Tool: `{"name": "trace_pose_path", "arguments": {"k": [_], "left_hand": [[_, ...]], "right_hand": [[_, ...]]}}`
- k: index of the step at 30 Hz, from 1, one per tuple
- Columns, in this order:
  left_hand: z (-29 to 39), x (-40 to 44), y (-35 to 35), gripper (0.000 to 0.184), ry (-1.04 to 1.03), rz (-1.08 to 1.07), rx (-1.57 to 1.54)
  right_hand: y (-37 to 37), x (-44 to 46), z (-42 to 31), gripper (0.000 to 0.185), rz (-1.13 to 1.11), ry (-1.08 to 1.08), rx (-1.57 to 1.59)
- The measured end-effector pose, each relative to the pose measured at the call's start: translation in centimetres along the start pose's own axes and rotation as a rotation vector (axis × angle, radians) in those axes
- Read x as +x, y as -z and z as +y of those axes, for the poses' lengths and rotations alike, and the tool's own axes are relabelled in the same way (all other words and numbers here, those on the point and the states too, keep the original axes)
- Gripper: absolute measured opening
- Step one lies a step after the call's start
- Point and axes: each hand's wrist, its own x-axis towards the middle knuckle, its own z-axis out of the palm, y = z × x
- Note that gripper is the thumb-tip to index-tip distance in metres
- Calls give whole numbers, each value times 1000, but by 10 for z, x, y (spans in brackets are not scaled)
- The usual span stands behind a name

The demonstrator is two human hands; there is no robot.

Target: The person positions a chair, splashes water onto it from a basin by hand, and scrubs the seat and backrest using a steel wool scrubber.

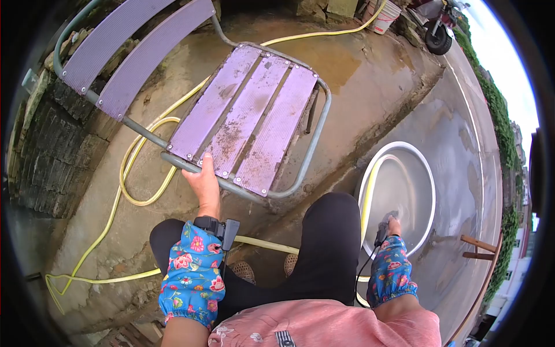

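A purple slatted chair [254, 115] with a grey metal frame stands tilted in view, its seat smeared with brown dirt. My left hand [204, 184] is closed around the near edge of the seat frame, thumb on top of a slat. My right hand [394, 226] is lowered into a round metal basin [426, 173] that holds water. Its fingers look curled by a small dark shape at the water; what that is cannot be made out. A yellow hose [369, 196] runs over the basin's rim into it.
More yellow hose [124, 179] loops across the wet concrete ground on the left. A stone wall [52, 156] rises at the left. A white bucket [384, 17] and a vehicle wheel [438, 38] are at the back. A wooden-handled tool [478, 244] lies at the right.
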Motion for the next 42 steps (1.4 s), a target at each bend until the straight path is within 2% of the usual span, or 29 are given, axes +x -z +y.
{"name": "trace_pose_path", "arguments": {"k": [2, 3, 4, 6, 7, 9, 10, 11, 12, 13, 14, 16, 17, 18, 20, 21, 23, 25, 28, 30, 31, 33, 35, 37, 39, 41, 42], "left_hand": [[-4, 2, 0, 57, -24, 20, 42], [-5, 4, 1, 58, -43, 30, 86], [-2, 2, 0, 58, -68, 33, 103], [-7, 3, 1, 58, -59, 34, 75], [-9, 5, 2, 59, -57, 30, 47], [-10, 5, 2, 60, -52, 37, 35], [-9, 5, 2, 60, -25, 43, 61], [-8, 6, 3, 60, 0, 49, 87], [-15, 9, 3, 60, -39, 66, 82], [-15, 9, 3, 60, -41, 76, 73], [-14, 8, 2, 60, -40, 63, 31], [-2, 4, -2, 62, 22, 51, -47], [-1, -1, -1, 62, 36, 59, -44], [-2, -2, 1, 63, 27, 35, -6], [-7, 3, -1, 66, 1, 36, -3], [-5, 0, 0, 66, 13, 36, -5], [2, 0, -3, 68, 30, 43, -48], [-3, 1, -3, 67, 38, 40, -80], [-1, 0, -3, 63, 59, 44, -90], [-3, 3, -2, 63, 37, 36, -89], [-4, 1, -1, 62, 24, 29, -82], [0, 1, 1, 62, 6, 8, -76], [0, 1, -1, 64, 49, 16, -81], [8, -3, -2, 63, 69, 21, -101], [10, 0, -4, 63, 78, 28, -118], [2, 0, -5, 64, 38, 35, -193], [0, 1, -5, 64, 37, 39, -193]], "right_hand": [[-31, -2, -46, 38, -362, 24, 444], [-49, -11, -90, 39, -659, 154, 553], [-78, -57, -153, 40, -710, 226, 556], [-130, -126, -254, 47, -967, 364, 389], [-163, -159, -288, 49, -962, 418, 329], [-224, -204, -330, 45, -1118, 714, -123], [-252, -236, -345, 42, -1099, 952, -408], [-287, -249, -339, 41, -1157, 1269, -424], [-321, -253, -329, 40, -1076, 1684, -489], [-342, -270, -322, 38, -1092, 1700, -605], [-364, -273, -321, 33, -1061, 1852, -735], [-396, -249, -353, 24, -820, 1902, -920], [-417, -212, -374, 16, -591, 1861, -1042], [-430, -172, -399, 11, -457, 1876, -991], [-436, -155, -436, 16, -182, 1624, -1081], [-441, -149, -437, 20, -185, 1608, -1056], [-452, -175, -398, 19, -501, 1733, -852], [-434, -249, -351, 30, -947, 1786, -679], [-430, -260, -362, 30, -1035, 1777, -755], [-455, -208, -392, 29, -718, 1831, -800], [-463, -184, -417, 26, -489, 1729, -940], [-476, -138, -454, 20, -212, 1659, -970], [-483, -148, -447, 21, -159, 1584, -945], [-480, -184, -414, 25, -581, 1686, -876], [-460, -248, -368, 29, -985, 1792, -604], [-449, -296, -356, 31, -1195, 1762, -606], [-456, -293, -362, 31, -1199, 1764, -605]]}}
